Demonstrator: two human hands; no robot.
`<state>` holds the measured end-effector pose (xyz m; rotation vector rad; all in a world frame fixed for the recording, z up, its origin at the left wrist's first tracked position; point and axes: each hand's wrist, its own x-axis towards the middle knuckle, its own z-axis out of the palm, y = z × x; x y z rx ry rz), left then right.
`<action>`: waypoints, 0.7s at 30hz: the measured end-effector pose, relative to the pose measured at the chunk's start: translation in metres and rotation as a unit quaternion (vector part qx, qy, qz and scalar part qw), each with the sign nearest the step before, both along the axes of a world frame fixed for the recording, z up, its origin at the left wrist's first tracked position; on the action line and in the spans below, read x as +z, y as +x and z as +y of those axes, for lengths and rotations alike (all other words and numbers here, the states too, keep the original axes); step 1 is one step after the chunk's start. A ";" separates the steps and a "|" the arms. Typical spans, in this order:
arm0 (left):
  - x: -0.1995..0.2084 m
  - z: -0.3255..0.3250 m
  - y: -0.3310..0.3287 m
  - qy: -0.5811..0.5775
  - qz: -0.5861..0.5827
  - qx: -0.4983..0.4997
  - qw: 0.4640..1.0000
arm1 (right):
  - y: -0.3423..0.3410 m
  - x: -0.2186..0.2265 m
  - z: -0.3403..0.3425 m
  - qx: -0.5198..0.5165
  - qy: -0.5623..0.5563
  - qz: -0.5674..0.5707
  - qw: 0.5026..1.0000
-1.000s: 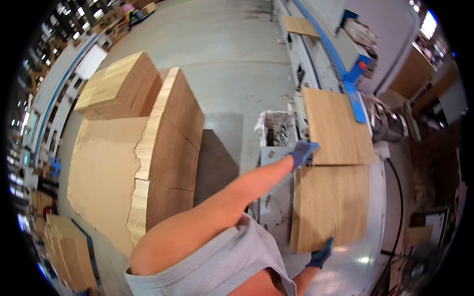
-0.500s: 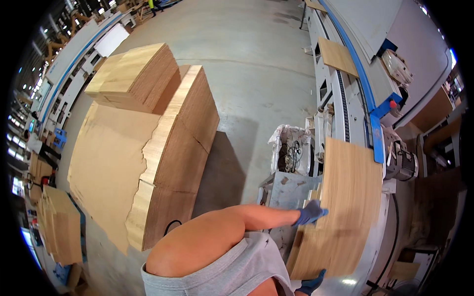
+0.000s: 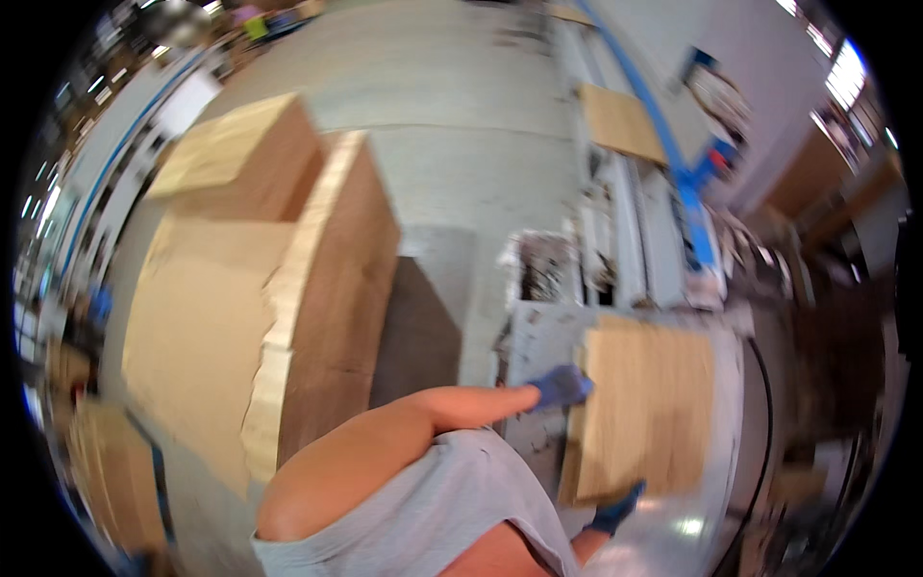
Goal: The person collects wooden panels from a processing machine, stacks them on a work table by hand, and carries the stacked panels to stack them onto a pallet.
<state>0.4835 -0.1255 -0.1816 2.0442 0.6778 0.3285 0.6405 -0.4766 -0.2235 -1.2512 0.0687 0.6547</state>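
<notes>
Several flat wood-grain boards (image 3: 652,409) lie stacked on a grey metal table (image 3: 538,332) to my right. My left hand (image 3: 561,387), in a blue glove, reaches across to the left edge of this stack. Its fingers are stretched toward the boards and look flat against the edge, though motion smears them. At the near edge of the stack is my right hand (image 3: 615,510), also in a blue glove. It touches or nearly touches the top board, and blur hides how its fingers are bent.
A big pallet-like stack of panels (image 3: 332,288) stands on my left with a smaller stack (image 3: 240,159) on top. Beyond the table sit a lined waste bin (image 3: 545,264) and a long machine with a blue rail (image 3: 687,192), bearing another board (image 3: 623,123). A black cable (image 3: 766,423) hangs at right.
The long board that both hands held at the machine's end has come back toward me and now lies on the stack. The left hand has moved left and slightly away; the right hand also shifted slightly away.
</notes>
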 end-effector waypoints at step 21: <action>0.046 0.179 0.020 -0.492 -0.124 0.231 0.830 | -0.033 0.055 0.047 -0.209 -0.145 -0.048 0.966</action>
